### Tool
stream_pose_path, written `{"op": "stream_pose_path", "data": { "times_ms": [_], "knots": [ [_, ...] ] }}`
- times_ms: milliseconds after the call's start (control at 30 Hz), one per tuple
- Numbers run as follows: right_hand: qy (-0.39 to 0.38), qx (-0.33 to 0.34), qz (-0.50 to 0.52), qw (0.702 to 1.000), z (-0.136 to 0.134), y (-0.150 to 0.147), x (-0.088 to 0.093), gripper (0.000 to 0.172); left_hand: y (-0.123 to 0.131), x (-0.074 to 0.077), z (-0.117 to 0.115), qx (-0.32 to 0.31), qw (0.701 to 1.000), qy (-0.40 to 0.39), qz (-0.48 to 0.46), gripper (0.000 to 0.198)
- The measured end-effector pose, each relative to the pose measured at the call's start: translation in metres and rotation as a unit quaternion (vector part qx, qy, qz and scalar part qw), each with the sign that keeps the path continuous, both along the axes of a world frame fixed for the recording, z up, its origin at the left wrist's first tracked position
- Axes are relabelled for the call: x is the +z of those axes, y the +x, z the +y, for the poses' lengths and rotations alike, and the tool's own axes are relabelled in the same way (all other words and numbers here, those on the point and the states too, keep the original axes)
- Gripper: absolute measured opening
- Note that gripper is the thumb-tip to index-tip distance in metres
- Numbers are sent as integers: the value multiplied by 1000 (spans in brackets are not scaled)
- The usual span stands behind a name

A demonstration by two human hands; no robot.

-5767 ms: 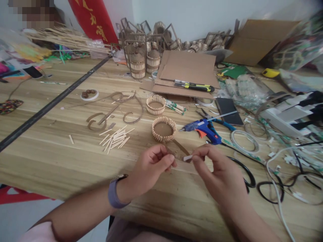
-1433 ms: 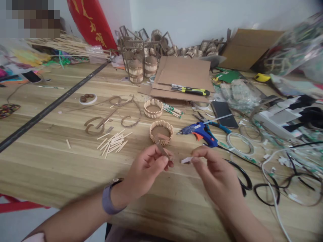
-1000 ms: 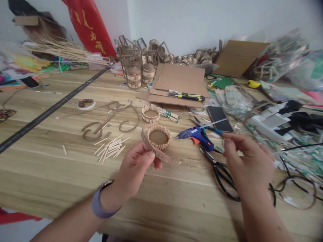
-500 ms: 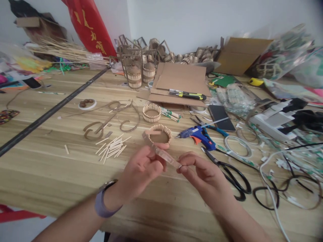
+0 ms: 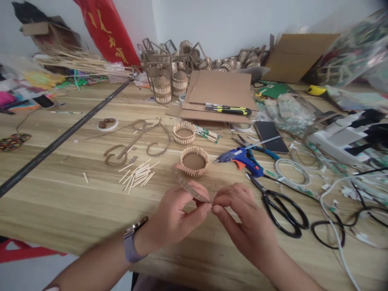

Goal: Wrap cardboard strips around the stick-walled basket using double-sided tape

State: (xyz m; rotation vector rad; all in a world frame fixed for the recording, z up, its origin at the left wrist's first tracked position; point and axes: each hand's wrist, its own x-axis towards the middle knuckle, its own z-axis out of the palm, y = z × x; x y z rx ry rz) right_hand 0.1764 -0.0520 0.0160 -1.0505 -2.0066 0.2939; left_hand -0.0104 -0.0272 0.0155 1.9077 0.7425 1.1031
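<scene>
Both my hands pinch a thin brown strip (image 5: 191, 190), shiny along part of its face. My left hand (image 5: 182, 214), with a watch on the wrist, is closed on its lower stretch. Beside it, my right hand (image 5: 242, 218) grips the strip's near end between thumb and fingertips. The strip's far end curls up in front of a small round basket (image 5: 198, 161) edged with short wooden sticks. A second stick-edged basket (image 5: 184, 133) sits just behind. Cut wooden sticks (image 5: 139, 176) lie loose to the left of my hands.
A blue glue gun (image 5: 239, 157) and black scissors (image 5: 280, 208) lie to the right. Cardboard sheets (image 5: 220, 87) with utility knives (image 5: 228, 109) are behind the baskets. Curled brown strips (image 5: 117, 155) lie on the left. A white cable (image 5: 329, 226) runs down the right side.
My hands have come closer together, with the left fingertips now near the right ones at the strip's end. The strip has tilted, and the view has shifted slightly.
</scene>
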Motion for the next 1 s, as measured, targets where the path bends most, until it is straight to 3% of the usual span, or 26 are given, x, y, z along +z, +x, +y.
{"op": "stream_pose_path", "data": {
  "times_ms": [333, 667, 800, 900, 1000],
  "knots": [
    [-3, -8, -3, 1000, 4, 7, -1, 50, 2, 0, -3, -26, 974, -213, -71, 15],
    [-50, 16, 80, 995, 7, 7, -1, 58, 4, -3, 1, -8, 961, -266, -75, 18],
    [-6, -50, 47, 998, 6, 12, -4, 50, 3, -5, 0, 30, 969, -240, -57, 23],
    [111, -143, -19, 983, 2, 11, -2, 24, 4, -8, -3, 86, 974, -206, -26, 22],
    [153, -148, -68, 975, -5, 4, 1, 3, 5, -10, -6, 97, 988, -121, 6, 19]
  ]
}}
